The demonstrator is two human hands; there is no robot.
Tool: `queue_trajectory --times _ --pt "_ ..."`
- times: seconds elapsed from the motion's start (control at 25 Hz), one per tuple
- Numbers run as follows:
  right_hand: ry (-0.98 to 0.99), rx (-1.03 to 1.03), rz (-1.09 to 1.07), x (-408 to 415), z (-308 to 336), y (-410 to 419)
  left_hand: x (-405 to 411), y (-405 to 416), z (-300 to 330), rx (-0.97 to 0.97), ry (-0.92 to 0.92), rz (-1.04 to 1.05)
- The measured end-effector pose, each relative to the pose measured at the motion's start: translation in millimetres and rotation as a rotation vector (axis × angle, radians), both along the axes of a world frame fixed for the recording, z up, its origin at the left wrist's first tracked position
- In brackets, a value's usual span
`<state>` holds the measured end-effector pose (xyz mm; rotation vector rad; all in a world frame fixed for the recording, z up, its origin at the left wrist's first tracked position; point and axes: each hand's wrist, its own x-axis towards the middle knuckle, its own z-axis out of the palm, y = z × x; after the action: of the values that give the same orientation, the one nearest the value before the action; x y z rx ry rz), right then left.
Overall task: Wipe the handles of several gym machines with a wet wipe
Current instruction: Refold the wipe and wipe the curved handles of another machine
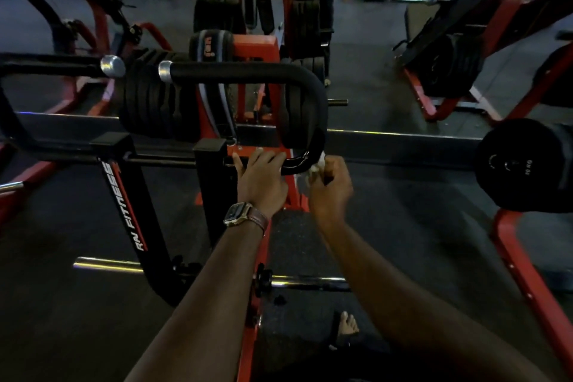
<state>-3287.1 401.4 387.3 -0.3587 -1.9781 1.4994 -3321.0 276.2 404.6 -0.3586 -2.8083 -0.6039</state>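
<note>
A black padded U-shaped handle (248, 73) with a chrome end cap runs across the middle and curves down on the right. At its lower bend, my right hand (330, 187) holds a crumpled white wet wipe (314, 169) against the bar. My left hand (259, 177), with a watch on its wrist, rests with straight fingers on the lower part of the same handle, just left of the wipe. A second black handle (59, 67) with a chrome cap reaches in from the left.
Black weight plates (155, 96) hang on the red and black machine frame (124, 195) behind the handle. A loaded plate (524, 164) sits on a red stand at right. Chrome bars lie low near my bare foot (348, 324). More red machines fill the background.
</note>
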Motion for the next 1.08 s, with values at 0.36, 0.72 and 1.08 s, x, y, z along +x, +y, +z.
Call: queue_trajectory --times 0.36,0.72,1.08 --pt "-0.138 -0.756 0.417 -10.0 16.6 6.6 -0.4 6.8 8.2 -0.026 -0.095 0.019" --pt "0.09 -0.37 0.039 -31.2 47.5 10.7 0.2 9.1 13.0 -0.047 -0.122 0.013" --pt "0.529 0.68 -0.093 -34.3 64.9 29.1 -23.8 0.1 23.0 -0.058 -0.186 -0.089"
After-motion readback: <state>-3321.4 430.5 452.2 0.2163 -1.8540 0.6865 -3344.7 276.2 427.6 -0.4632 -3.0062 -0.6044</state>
